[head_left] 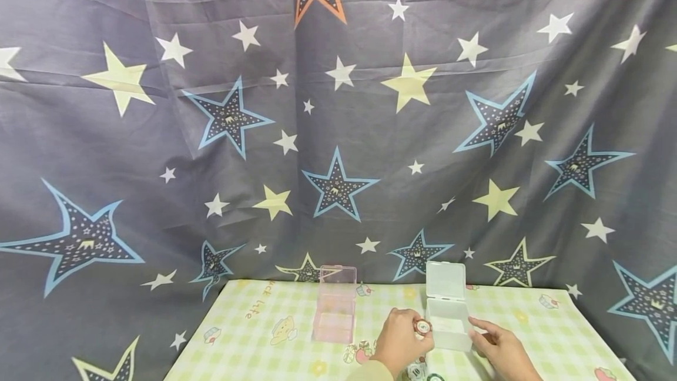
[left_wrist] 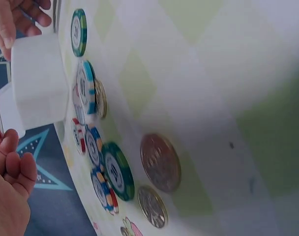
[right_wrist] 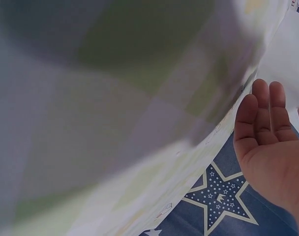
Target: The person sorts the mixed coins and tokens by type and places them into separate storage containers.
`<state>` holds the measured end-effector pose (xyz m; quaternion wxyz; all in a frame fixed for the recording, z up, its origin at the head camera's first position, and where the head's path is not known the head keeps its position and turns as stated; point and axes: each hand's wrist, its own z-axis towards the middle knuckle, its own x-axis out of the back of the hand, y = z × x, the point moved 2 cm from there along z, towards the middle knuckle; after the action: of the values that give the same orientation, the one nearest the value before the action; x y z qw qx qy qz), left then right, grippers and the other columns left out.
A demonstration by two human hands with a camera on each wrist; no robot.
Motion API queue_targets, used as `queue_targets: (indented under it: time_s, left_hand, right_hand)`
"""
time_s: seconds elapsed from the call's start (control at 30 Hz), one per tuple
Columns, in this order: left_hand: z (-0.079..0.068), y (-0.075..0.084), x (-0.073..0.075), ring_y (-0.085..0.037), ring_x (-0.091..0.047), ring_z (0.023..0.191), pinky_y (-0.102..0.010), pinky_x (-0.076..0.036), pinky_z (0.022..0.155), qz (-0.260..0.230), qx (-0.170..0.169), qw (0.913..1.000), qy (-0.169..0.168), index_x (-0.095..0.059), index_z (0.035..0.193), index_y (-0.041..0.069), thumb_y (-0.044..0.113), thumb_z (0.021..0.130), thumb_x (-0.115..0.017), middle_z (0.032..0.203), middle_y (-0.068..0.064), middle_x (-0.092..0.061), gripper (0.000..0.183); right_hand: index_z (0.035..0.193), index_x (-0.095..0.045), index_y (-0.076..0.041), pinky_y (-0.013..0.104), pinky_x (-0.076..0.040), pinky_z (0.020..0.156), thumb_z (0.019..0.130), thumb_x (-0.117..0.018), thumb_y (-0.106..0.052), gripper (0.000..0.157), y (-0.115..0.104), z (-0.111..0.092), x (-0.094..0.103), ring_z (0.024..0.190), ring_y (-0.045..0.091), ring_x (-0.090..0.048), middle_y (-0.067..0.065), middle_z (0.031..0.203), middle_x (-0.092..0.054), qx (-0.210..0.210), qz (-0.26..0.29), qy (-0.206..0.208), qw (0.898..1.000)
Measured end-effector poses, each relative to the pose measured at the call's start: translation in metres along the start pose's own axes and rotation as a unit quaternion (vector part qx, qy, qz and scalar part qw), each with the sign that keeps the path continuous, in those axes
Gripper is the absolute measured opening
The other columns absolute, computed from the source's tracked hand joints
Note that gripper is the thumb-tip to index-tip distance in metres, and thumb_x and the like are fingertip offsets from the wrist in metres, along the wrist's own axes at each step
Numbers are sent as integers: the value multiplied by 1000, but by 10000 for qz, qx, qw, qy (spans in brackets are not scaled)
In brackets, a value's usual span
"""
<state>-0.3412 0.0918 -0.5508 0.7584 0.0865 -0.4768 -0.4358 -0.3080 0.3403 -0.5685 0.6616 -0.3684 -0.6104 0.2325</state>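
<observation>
My left hand [head_left: 400, 337] pinches a red poker chip [head_left: 422, 327] between thumb and fingers, at the left side of an open white plastic box [head_left: 456, 343]. The box stands with its lid [head_left: 446, 280] raised at the back. In the left wrist view the chip shows edge-on in the fingers, beside the white box [left_wrist: 39, 81]. My right hand [head_left: 499, 346] is at the box's right side, fingertips right at its wall. Its fingers are loosely extended in the right wrist view. Poker chips [left_wrist: 117, 171] and coins [left_wrist: 160, 162] lie on the table below my left hand.
A pink transparent box [head_left: 334, 327] with its lid up stands left of the white one. A green-checked cloth [head_left: 238, 334] covers the table. Right behind its far edge hangs a grey star-patterned curtain [head_left: 359, 128]. A green-edged chip [left_wrist: 78, 32] lies near the white box.
</observation>
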Motion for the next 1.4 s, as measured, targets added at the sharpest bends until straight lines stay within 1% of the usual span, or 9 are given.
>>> queue_targets:
  time_s: [0.1,0.27,0.37,0.47,0.7,0.83,0.97,1.17,1.4]
  left_hand:
    - [1,5,-3,2,-51,71,-10,-47,66,116,18,9999,40,-73,83,16,26,76,-84,76,10,-70,16]
    - [2,9,-8,1,-49,68,-10,-45,65,334,-144,9992,183,-71,80,17,26,75,-84,73,10,-70,16]
    - [2,10,-11,0,-48,67,-10,-43,63,395,-185,9989,165,-70,78,18,26,76,-84,71,11,-67,16]
    - [2,9,-14,-1,-48,68,-10,-44,64,387,-81,9992,65,-71,79,18,24,77,-84,72,10,-67,15]
    - [6,13,-19,-7,-58,76,-17,-53,72,539,212,9982,-180,-79,92,12,29,82,-89,83,3,-76,22]
    - [8,16,-21,-11,-65,86,-23,-58,81,371,565,9971,-349,-81,102,10,32,84,-90,93,0,-79,30]
    - [8,16,-22,-15,-69,93,-27,-60,88,145,746,9964,-367,-81,107,8,31,85,-90,100,-3,-80,33]
    - [7,13,-25,-18,-71,96,-29,-60,89,29,758,9963,-409,-81,109,7,31,86,-89,102,-5,-80,33]
    - [7,13,-26,-18,-72,96,-30,-60,89,-3,652,9969,-434,-81,108,8,31,87,-88,99,-3,-80,31]
  right_hand:
    - [142,-66,0,36,-61,71,103,-70,-38,54,0,0,-1,81,15,-74,11,100,-82,-17,74,22,10000]
    - [142,-66,0,35,-61,70,103,-70,-36,53,1,-1,-1,80,15,-74,12,100,-82,-5,110,62,9999]
    - [141,-66,1,34,-60,69,103,-71,-35,53,1,-1,-1,79,15,-73,12,99,-82,-22,109,71,9999]
    - [142,-65,1,33,-59,68,103,-70,-36,54,-1,-1,-2,78,14,-71,11,97,-81,-32,80,79,9999]
    - [143,-66,-1,29,-49,64,104,-69,-34,51,-3,-3,-3,71,16,-61,1,76,-73,-25,55,154,9999]
    - [143,-65,0,30,-51,64,104,-69,-34,51,-2,-3,-3,70,16,-62,1,77,-74,-59,34,148,9999]
    - [143,-65,-1,31,-52,66,105,-68,-36,52,0,-3,-3,72,15,-64,2,79,-75,-49,11,167,9998]
    - [143,-66,-3,33,-57,69,104,-68,-38,52,1,-3,-3,76,14,-70,4,87,-80,-60,64,159,9998]
    - [141,-68,-3,34,-57,69,104,-69,-40,53,1,-4,-2,78,14,-72,9,94,-82,-31,18,167,9999]
